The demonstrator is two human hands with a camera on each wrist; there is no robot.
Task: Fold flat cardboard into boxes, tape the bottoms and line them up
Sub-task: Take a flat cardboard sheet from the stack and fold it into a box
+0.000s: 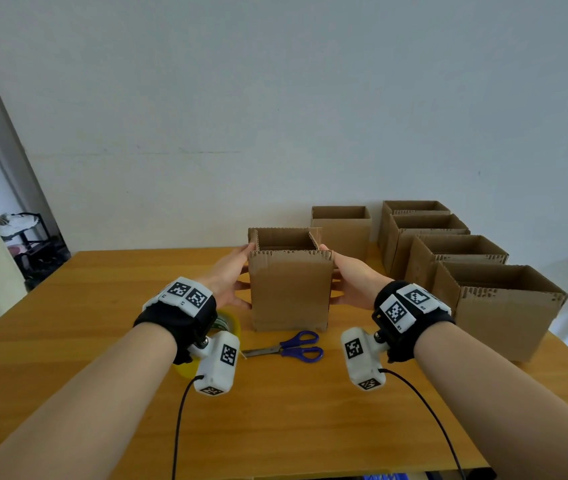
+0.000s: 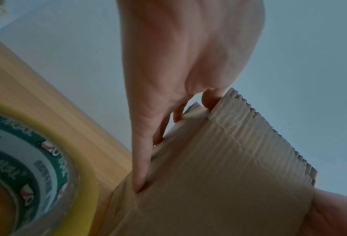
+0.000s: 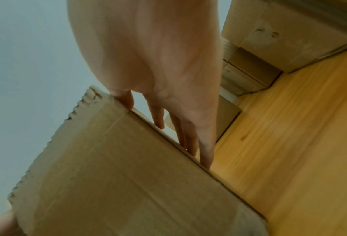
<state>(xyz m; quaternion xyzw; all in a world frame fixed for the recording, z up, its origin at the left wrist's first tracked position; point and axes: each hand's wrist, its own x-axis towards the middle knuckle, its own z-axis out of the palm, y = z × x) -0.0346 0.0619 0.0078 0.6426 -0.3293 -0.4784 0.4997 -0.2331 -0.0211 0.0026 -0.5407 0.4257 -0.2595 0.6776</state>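
A plain grey wall backs the wooden table [image 1: 67, 341], and the box [image 1: 289, 289] you are handling stands upright near its middle, open end up. Your left hand [image 1: 228, 278] and right hand [image 1: 351, 282] lie flat against its two sides, fingers straight, pressing inward rather than pinching. Right of that box runs a row of finished boxes [image 1: 448, 258], with one more box [image 1: 341, 230] behind it; scissors [image 1: 289, 348] lie just in front, and a tape roll [image 1: 230, 323] to its left is half hidden under your wrist. Keep the squeeze even and light (corrugated walls bow easily), carry it level, and set it flush with the row. The box's bottom is out of sight, so I can't tell whether it's taped.
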